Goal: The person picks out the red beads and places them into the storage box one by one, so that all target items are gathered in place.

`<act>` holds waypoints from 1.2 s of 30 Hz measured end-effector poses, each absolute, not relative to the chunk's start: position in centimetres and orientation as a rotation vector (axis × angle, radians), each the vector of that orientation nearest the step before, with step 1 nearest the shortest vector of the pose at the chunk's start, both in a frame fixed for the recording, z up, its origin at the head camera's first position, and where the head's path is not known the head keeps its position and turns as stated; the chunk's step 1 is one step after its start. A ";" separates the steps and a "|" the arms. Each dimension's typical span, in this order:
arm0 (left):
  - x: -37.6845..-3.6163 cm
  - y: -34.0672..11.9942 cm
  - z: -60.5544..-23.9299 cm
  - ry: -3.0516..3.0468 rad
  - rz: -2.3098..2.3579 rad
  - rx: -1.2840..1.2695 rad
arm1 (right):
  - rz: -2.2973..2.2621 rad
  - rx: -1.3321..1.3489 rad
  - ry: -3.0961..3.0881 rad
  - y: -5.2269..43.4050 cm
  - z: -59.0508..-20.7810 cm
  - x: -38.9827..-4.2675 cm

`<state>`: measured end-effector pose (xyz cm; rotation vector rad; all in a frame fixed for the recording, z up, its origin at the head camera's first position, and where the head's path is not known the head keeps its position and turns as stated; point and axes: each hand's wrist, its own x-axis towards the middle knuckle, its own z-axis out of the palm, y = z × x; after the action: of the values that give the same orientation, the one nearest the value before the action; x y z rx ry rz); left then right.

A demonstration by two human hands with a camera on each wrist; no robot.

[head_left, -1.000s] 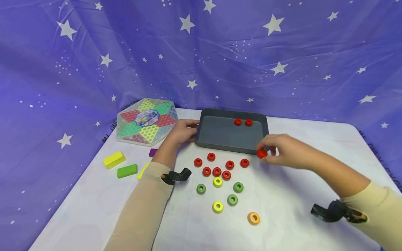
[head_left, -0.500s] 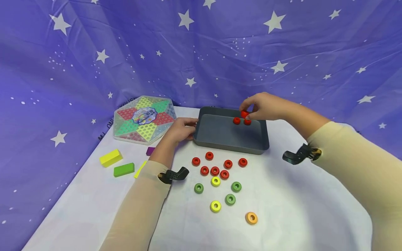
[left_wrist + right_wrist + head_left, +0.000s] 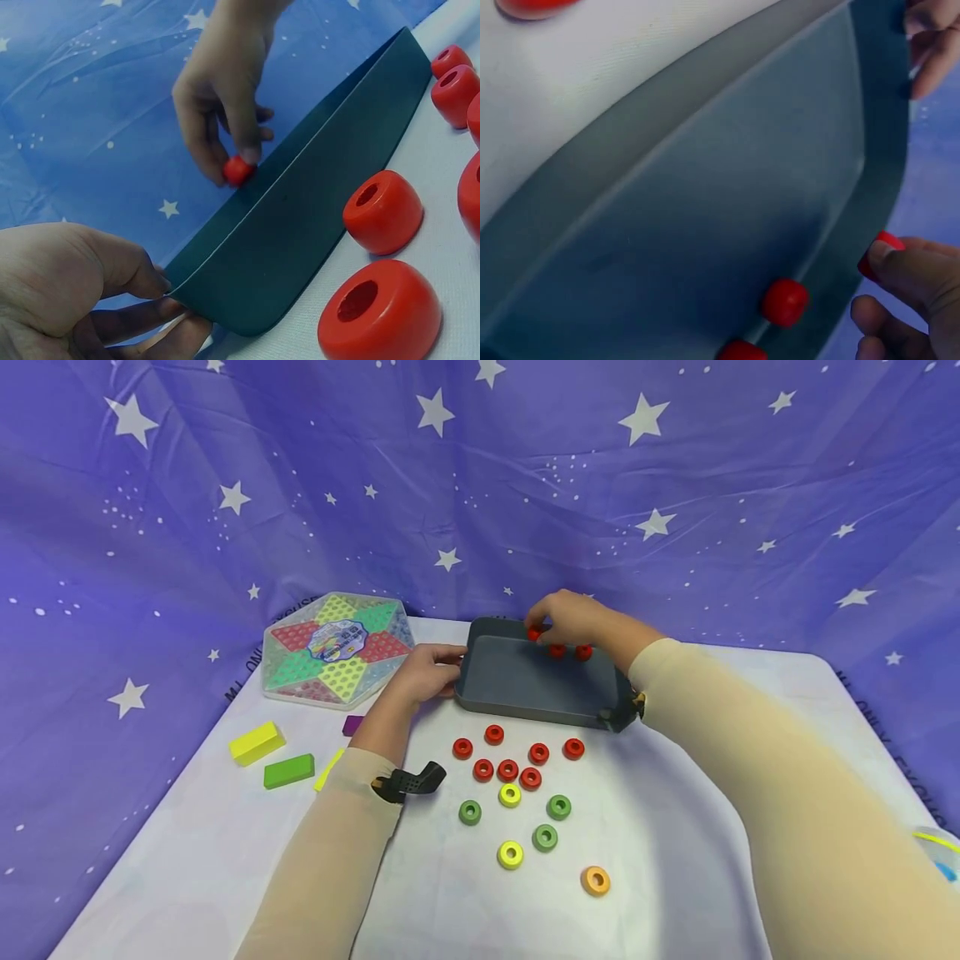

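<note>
Pinching a red bead (image 3: 534, 634) between the thumb and fingertips of the right hand (image 3: 572, 617), by the far wall of the dark tray (image 3: 525, 681), with two more red beads (image 3: 583, 652) lying in it just right of those fingertips. Gripping the tray's left end with the left hand (image 3: 429, 672), with thumb and fingers about the wall. Probably a light, hard, sturdy bead, yet apt to roll or slip when squeezed off-centre; best taken across opposite sides, clear of any hole.

Head view bright, soft shadow on tabletop (image 3: 660, 843); wrist views dimmer, bluish.
</note>
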<state>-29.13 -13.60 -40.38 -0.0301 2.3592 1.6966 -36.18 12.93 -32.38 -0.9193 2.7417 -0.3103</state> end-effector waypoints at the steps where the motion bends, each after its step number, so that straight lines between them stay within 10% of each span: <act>1: -29.1 -13.6 -40.4 2.358 1.697 -0.032 | -0.292 -0.914 2.747 12.7 -32.7 -36.3; 21: -29.1 -13.5 -40.2 2.397 1.650 -0.036 | -0.150 -0.780 2.887 12.1 -34.0 -36.0; 36: -29.3 -13.6 -40.4 2.389 1.668 -0.044 | -0.399 -0.903 2.816 16.0 -31.1 -24.9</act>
<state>-29.25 -13.56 -40.44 -0.0441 2.3885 1.6677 -24.92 16.01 -31.05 -0.9030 2.8158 -0.3991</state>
